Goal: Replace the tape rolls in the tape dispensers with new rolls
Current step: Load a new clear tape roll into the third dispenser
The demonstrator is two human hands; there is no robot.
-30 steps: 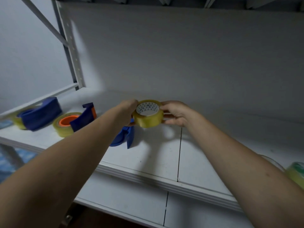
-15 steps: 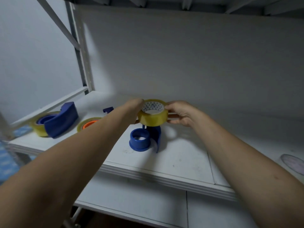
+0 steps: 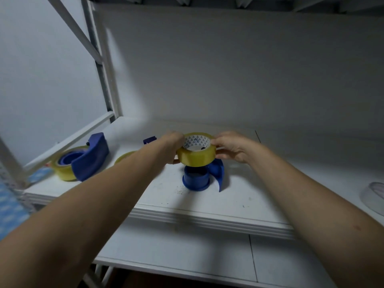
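Tape roll (image 3: 196, 155) between both hands.

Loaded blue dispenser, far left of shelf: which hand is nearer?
Left. The left hand grips the tape roll on the side facing the loaded dispenser, apart from it; the right hand grips the roll's opposite side, farther away.

Centre: roll (image 3: 196, 157) directly over empty dispenser (image 3: 195, 180); whether they touch is unclear.
Left: loaded dispenser (image 3: 89, 159) and post (image 3: 104, 80) obstruct.
Right: open shelf (image 3: 332, 161) as far as clear roll (image 3: 374, 193).
Back: wall (image 3: 228, 80) closes the shelf.
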